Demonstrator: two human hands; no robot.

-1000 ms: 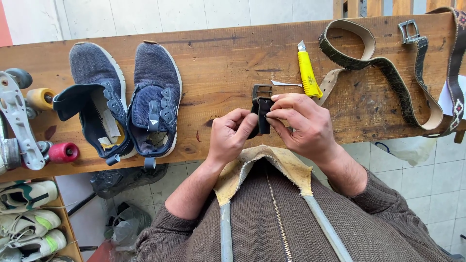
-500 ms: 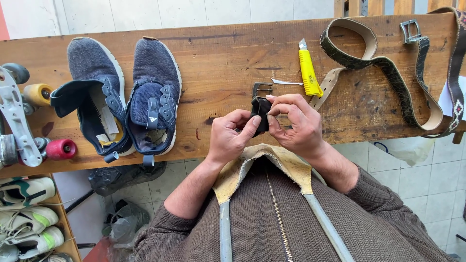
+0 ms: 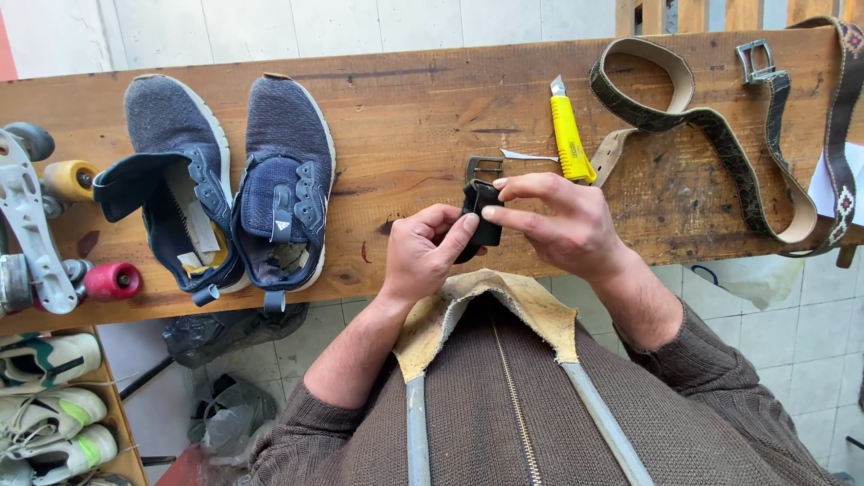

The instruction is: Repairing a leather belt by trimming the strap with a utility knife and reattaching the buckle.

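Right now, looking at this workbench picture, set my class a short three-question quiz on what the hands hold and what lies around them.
1. True or false: both hands hold the black strap with a metal buckle.
2. Which tool lies just beyond the right hand? A) scissors B) yellow utility knife C) hammer
3. Fill in: the pair of navy sneakers lies to the ____ of the left hand.

Key: 1 true; 2 B, the yellow utility knife; 3 left.
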